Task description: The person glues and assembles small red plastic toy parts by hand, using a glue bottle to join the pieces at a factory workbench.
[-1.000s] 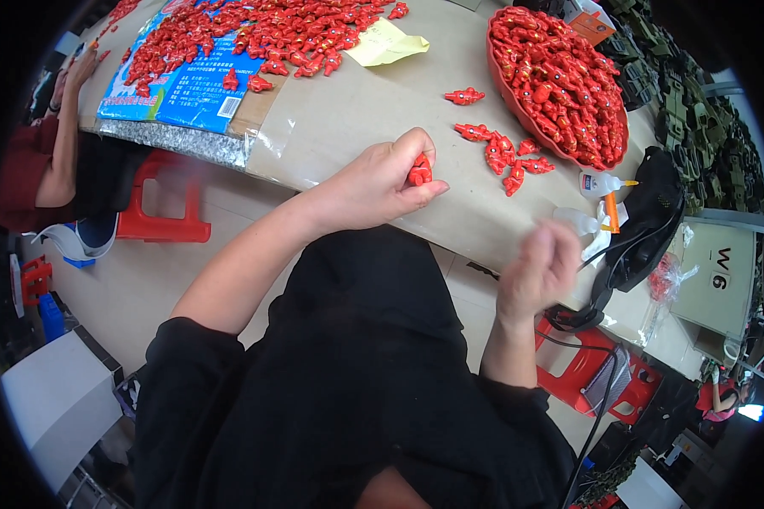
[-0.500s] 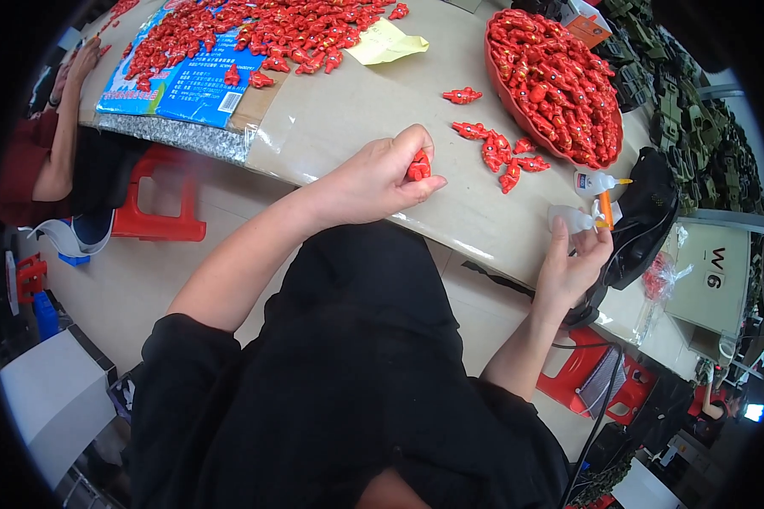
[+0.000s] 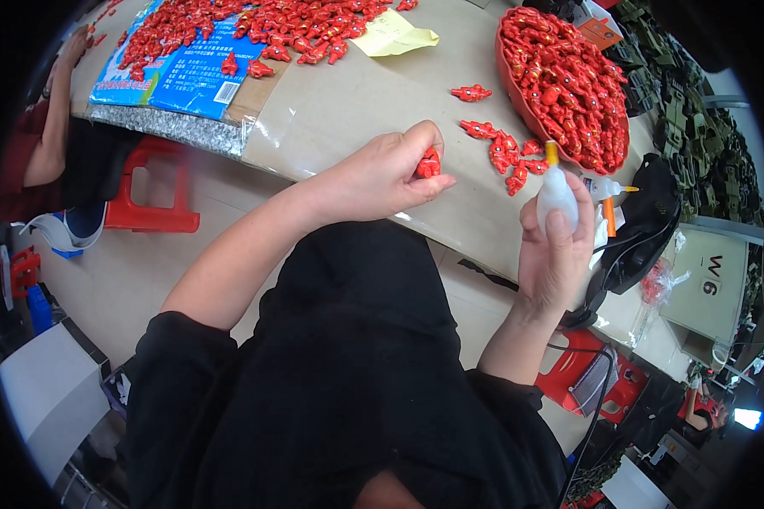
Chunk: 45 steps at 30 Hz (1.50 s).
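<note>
One glossy red figurine (image 3: 429,164) clasped in left hand (image 3: 389,180); right hand (image 3: 553,254), apart, grips yellow-tipped white plastic bottle (image 3: 558,197), seemingly readied; aiming needs care.

The one view here looks out from the left of two fisheye cameras on the person's head, facing steeply down past their black top (image 3: 356,339). The hands (image 3: 390,176) and table (image 3: 314,106) sit close below; the room beyond bends toward the dark rim.
</note>
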### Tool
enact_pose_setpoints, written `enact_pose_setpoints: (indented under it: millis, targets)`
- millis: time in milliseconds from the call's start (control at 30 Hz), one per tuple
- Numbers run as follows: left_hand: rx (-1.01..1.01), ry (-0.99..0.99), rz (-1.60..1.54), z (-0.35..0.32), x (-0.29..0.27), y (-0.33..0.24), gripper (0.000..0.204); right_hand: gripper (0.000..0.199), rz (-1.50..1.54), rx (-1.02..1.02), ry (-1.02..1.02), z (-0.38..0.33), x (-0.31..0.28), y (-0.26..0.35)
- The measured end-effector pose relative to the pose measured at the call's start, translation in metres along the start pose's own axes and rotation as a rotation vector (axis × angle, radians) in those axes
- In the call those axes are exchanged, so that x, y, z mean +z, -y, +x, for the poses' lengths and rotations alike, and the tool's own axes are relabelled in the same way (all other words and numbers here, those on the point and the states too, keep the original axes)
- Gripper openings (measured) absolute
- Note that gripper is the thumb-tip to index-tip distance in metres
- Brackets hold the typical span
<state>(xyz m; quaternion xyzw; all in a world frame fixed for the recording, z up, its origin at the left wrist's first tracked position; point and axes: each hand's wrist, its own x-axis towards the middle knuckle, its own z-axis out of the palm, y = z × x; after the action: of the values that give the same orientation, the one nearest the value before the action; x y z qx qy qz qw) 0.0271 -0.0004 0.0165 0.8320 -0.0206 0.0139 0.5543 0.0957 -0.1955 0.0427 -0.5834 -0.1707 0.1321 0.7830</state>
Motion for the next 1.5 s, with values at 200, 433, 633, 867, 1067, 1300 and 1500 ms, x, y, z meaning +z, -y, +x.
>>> enact_pose_setpoints:
  millis: [200,433,633,867,1067,1300,1500]
  targets:
    - [0.032,-0.023,0.040,0.001,0.001,-0.001,0.025,0.031,0.416,0.057,0.087,0.018,-0.002,-0.011]
    - [0.076,-0.047,0.080,0.001,0.003,0.000,0.026,0.024,0.308,0.076,0.065,0.021,0.010,-0.016]
    - [0.098,-0.054,0.090,0.003,0.005,-0.001,0.026,0.024,0.089,-0.092,0.055,0.014,0.013,-0.022]
    - [0.113,-0.059,0.106,0.003,0.005,0.000,0.026,0.025,-0.031,-0.186,0.113,0.011,0.012,-0.025]
    - [0.092,-0.049,0.117,0.003,0.004,-0.002,0.026,0.026,-0.075,-0.190,0.099,0.009,0.013,-0.023]
    - [0.104,-0.053,0.128,0.003,0.005,-0.001,0.026,0.026,-0.083,-0.180,0.090,0.009,0.014,-0.022]
    - [0.123,-0.058,0.118,0.003,0.005,-0.001,0.026,0.023,-0.148,-0.195,0.090,0.009,0.014,-0.020]
